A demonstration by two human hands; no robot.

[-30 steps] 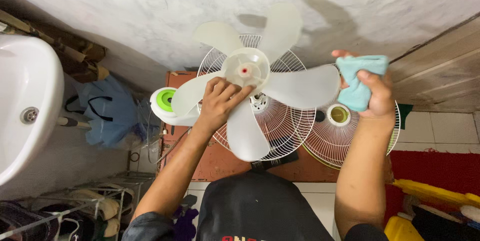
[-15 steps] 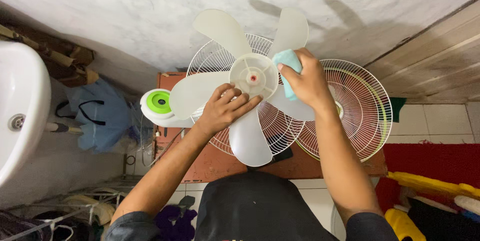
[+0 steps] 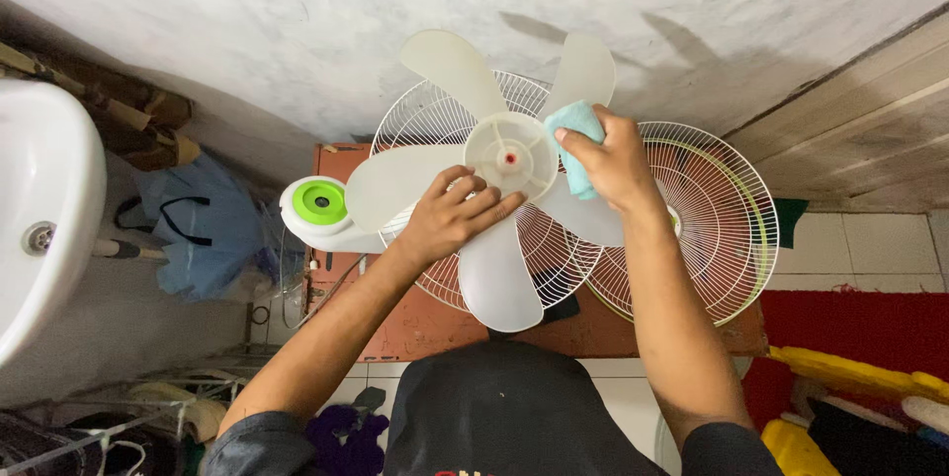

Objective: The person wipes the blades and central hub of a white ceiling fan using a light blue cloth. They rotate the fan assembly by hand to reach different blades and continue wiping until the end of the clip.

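Cloth [image 3: 576, 145], pale blue and bunched, sits clenched in the right hand [image 3: 611, 162], pressed against the white fan blade unit [image 3: 499, 174] at about two o'clock from its round hub [image 3: 510, 157], where one blade meets the centre. The left hand [image 3: 450, 216] grips the unit from about seven o'clock, fingers [image 3: 474, 201] curled over the hub's lower rim and the root of the bottom blade; that grip looks meant to keep the piece from turning or tipping under the pressure of the cloth. The blade unit is held up in the air, in front of the person's chest and above a reddish-brown desk [image 3: 435, 323].

Behind it, two white wire fan guards [image 3: 712, 229] lean on the desk, one straight behind the blades and one out at three o'clock, overlapping each other. A white fan body with a green disc [image 3: 318, 203] lies at nine o'clock from the hub, touching the edge of the nearer guard. Farther out at nine o'clock hangs a white sink [image 3: 49, 219], with a blue bag [image 3: 203, 229] below it against the wall. A red mat [image 3: 860, 323] covers the floor at four o'clock.
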